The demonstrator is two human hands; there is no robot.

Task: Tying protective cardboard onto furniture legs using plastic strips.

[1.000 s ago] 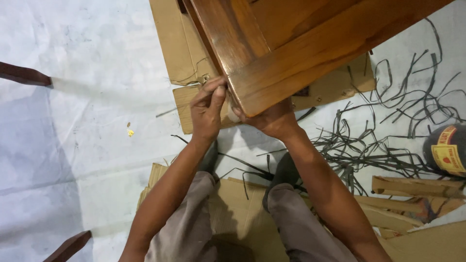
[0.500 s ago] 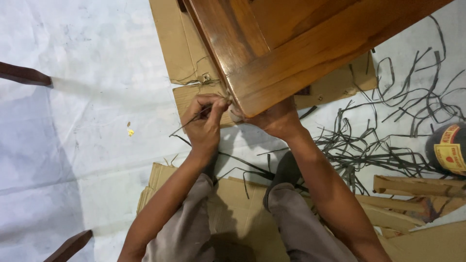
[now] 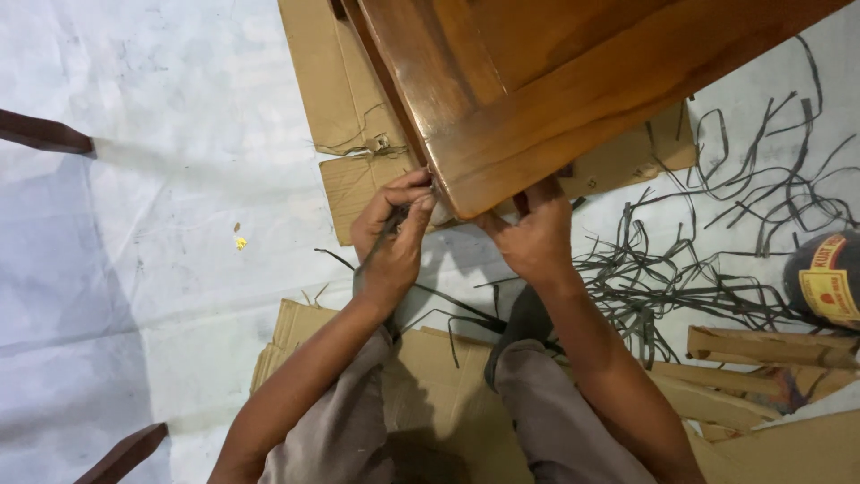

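Note:
A glossy brown wooden panel (image 3: 537, 81) fills the top of the view, its lower corner pointing toward me. My left hand (image 3: 391, 237) is at that corner, fingers pinched on a thin dark strip (image 3: 385, 235) that runs down across the palm. My right hand (image 3: 535, 235) grips the panel's bottom edge just right of the corner, fingers curled under it. Flat cardboard (image 3: 345, 193) lies beneath the corner.
A tangle of dark plastic strips (image 3: 717, 233) spreads on the white floor sheet (image 3: 134, 224) to the right. A dark round tin with a yellow and red label (image 3: 829, 280) sits at the right edge. Cardboard pieces (image 3: 761, 345) lie near my knees. Dark wooden legs (image 3: 40, 134) stand at left.
My left hand dropped from the panel's edge to just under the corner, drawing the dark strip with it. My right hand slid out from under the corner to grip the bottom edge.

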